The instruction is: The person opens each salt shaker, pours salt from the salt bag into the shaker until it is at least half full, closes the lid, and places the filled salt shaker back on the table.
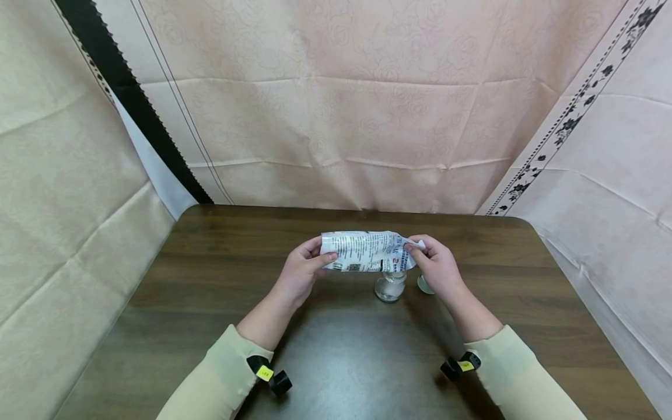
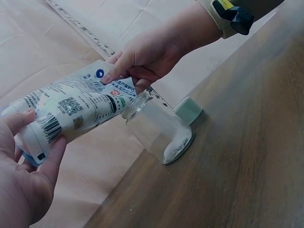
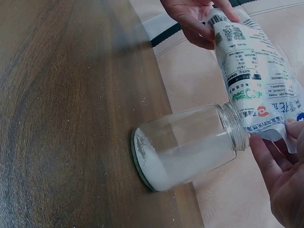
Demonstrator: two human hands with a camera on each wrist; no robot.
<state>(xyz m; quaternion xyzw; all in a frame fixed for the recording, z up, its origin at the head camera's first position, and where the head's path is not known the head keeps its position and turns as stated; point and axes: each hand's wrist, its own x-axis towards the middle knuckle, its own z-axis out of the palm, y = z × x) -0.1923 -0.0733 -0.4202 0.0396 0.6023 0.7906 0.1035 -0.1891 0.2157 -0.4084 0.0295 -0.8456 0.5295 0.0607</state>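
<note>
A printed white salt bag (image 1: 364,251) lies sideways between both hands, over the mouth of a clear glass jar (image 1: 390,290). My left hand (image 1: 300,269) grips the bag's left end, thumb in front and fingers behind. With thumb and fingers, my right hand (image 1: 440,265) pinches its right end, beside the jar's rim. In the right wrist view the bag (image 3: 251,76) meets the threaded neck of the upright jar (image 3: 190,147). White salt (image 3: 152,164) covers the jar's bottom, and the glass above looks hazy. The bag's opening is hidden.
A pale green lid (image 2: 188,110) rests on the table just right of the jar, partly behind my right hand in the head view. White grains dot the brown wooden table (image 3: 95,118). Patterned cloth (image 1: 367,128) hangs behind the table's far edge.
</note>
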